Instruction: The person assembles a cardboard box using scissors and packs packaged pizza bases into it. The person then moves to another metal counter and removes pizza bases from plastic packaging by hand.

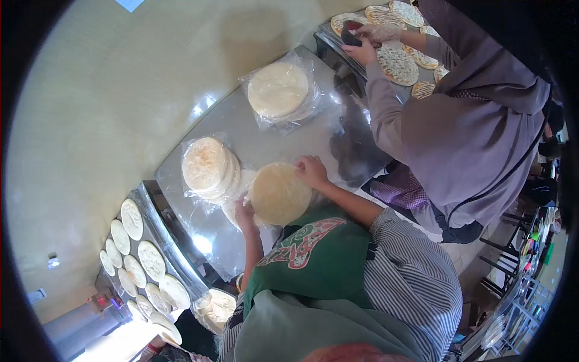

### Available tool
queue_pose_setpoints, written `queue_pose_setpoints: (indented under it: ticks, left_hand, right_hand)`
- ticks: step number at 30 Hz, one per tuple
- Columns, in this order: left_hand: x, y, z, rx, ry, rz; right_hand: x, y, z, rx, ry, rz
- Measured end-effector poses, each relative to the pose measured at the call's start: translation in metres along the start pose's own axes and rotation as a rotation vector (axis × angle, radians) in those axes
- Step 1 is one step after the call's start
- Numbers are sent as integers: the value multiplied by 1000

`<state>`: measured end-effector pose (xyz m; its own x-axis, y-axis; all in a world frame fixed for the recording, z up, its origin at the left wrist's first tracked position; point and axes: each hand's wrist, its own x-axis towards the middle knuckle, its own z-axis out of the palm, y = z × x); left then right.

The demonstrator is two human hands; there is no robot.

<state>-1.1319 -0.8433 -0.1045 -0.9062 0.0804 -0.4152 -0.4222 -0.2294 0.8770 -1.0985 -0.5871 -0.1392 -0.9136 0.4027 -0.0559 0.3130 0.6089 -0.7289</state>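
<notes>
In the head view, a round pale flatbread (280,194) is held up before my green apron. My left hand (246,215) grips its left edge, fingers partly hidden behind it. At its upper right edge, my right hand (312,172) has its fingers closed on the rim. Behind my left hand, part of another pale round lies on the metal table (241,139). A stack of browned flatbreads (208,166) sits on clear plastic just beyond. Farther up the table is a second stack of flatbreads (277,90), also on clear plastic.
At the upper right a co-worker (458,133) holds a dark object over a tray of topped flatbreads (398,66). To my lower left stands a rack with several pale rounds (151,259), beside a container of pale contents (216,309). A wall (120,108) runs behind the table.
</notes>
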Motion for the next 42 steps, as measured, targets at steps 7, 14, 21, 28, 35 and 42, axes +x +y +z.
queue_pose_setpoints:
  ticks: [7,14,21,28,35,42]
  left_hand:
    - [-5,-7,-10,-91,-60,-19]
    - [-18,3,-1,-239,-34,4]
    - [-3,-10,-2,-279,-94,10]
    - [-14,7,11,-64,-28,59]
    - [-9,14,9,-270,240,-2]
    - [-17,-9,12,-285,29,-184]
  right_hand:
    - [4,-5,-23,558,-351,-102]
    - [-21,25,-24,1150,-418,722]
    - [3,55,26,608,-201,95]
    - [10,20,-16,570,-384,-153]
    - [12,22,-55,655,-621,48]
    - [-7,37,-74,687,-605,116]
